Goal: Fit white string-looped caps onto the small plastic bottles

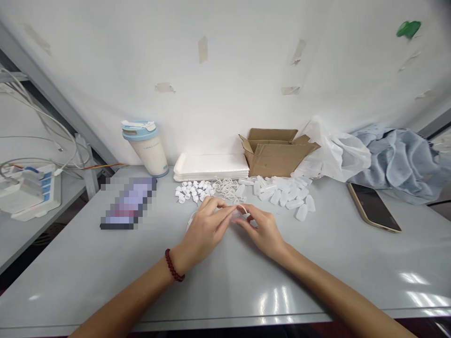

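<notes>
Over the middle of the grey table, my left hand and my right hand meet fingertip to fingertip, both closed. Pinched between them is a small translucent plastic piece, partly hidden by the fingers. A thin white strap curves up at the right fingertips. Just beyond my left hand lie small white caps with narrow tips and a tangle of white straps. Behind my right hand is a loose spread of translucent plastic pieces. Something pale shows beside my left hand, mostly covered.
Along the wall stand a blue-lidded cup, a stack of white padded envelopes, an open cardboard box, a white plastic bag and blue cloth. A blurred-out phone lies left, another phone right.
</notes>
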A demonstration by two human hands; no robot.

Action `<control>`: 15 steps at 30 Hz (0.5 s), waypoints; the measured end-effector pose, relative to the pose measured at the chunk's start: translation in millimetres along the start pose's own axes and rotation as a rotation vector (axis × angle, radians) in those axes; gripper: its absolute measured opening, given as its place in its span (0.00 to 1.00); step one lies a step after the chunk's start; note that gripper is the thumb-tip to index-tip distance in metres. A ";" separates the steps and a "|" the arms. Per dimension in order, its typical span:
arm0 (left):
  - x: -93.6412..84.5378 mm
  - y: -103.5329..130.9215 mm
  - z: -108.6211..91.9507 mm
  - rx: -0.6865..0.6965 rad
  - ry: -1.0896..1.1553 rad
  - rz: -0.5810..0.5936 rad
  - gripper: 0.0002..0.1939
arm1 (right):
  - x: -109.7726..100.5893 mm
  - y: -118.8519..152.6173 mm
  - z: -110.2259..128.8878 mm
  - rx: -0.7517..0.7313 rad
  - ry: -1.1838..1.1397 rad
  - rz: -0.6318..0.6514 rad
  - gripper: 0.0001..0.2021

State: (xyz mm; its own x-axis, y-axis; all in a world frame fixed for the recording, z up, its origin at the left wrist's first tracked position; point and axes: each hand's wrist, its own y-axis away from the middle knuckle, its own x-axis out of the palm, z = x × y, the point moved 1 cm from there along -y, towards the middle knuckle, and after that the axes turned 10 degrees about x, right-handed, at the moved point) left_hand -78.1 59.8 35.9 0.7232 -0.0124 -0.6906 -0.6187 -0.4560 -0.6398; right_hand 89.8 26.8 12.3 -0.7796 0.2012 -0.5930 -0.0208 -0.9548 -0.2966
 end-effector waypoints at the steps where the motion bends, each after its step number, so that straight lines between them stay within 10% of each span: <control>1: -0.1 -0.2 -0.1 -0.006 0.012 -0.018 0.14 | -0.4 0.0 0.8 0.002 -0.011 -0.001 0.10; 15: -1.4 -3.9 -1.6 -0.096 0.115 -0.109 0.06 | -1.4 2.7 0.8 -0.064 0.010 0.004 0.13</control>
State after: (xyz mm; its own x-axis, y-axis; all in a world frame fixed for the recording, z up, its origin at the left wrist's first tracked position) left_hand -76.1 60.2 39.9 0.8179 -0.0576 -0.5725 -0.5069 -0.5429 -0.6696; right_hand 90.3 23.8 12.9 -0.7736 0.1996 -0.6014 0.0229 -0.9397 -0.3413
